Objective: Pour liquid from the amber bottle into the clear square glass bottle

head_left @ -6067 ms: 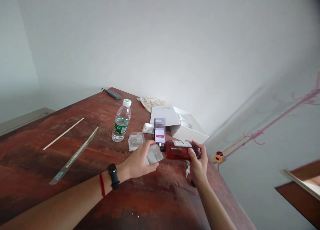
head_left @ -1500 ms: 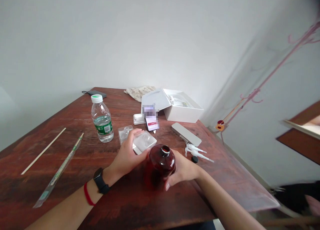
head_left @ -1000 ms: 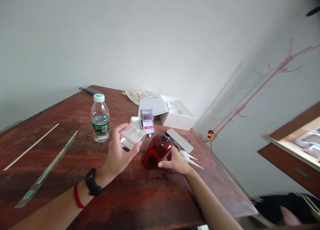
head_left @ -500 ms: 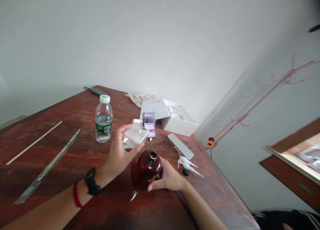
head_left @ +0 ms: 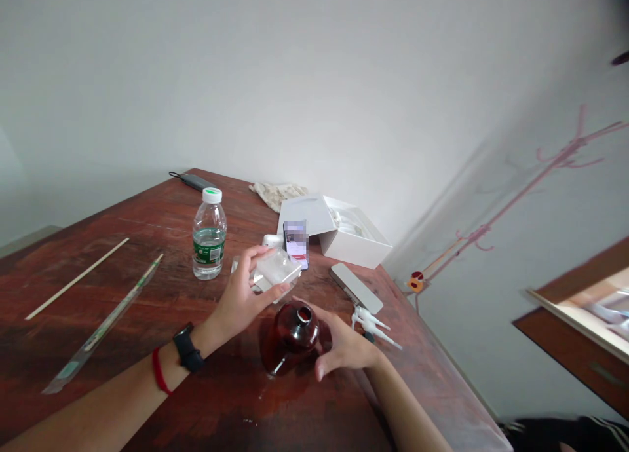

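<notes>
Between the thumb and fingers of my left hand [head_left: 246, 285] is a small clear plastic box [head_left: 278, 267] with something white inside. Just in front of it stands a dark brown glass bottle [head_left: 296, 334], uncapped, its mouth facing up. My right hand [head_left: 344, 347] is curved around the bottle's right side, thumb spread away from the glass; its fingertips are partly hidden behind the bottle. White spray nozzle parts [head_left: 371, 322] lie right of that hand, with a dark cap [head_left: 368, 337] partly covered beneath them.
A half-full water bottle [head_left: 209, 236] stands left of my left hand. Farther left lie a bare chopstick [head_left: 78, 278] and a wrapped one [head_left: 105, 324]. Behind are a phone [head_left: 295, 245], an open white box [head_left: 354, 242] and a cloth [head_left: 278, 195]. A grey-white case [head_left: 356, 288] lies at right.
My right thumb has come away from the brown bottle, and the hand has opened to the right. My left hand and the clear box have dropped slightly lower.
</notes>
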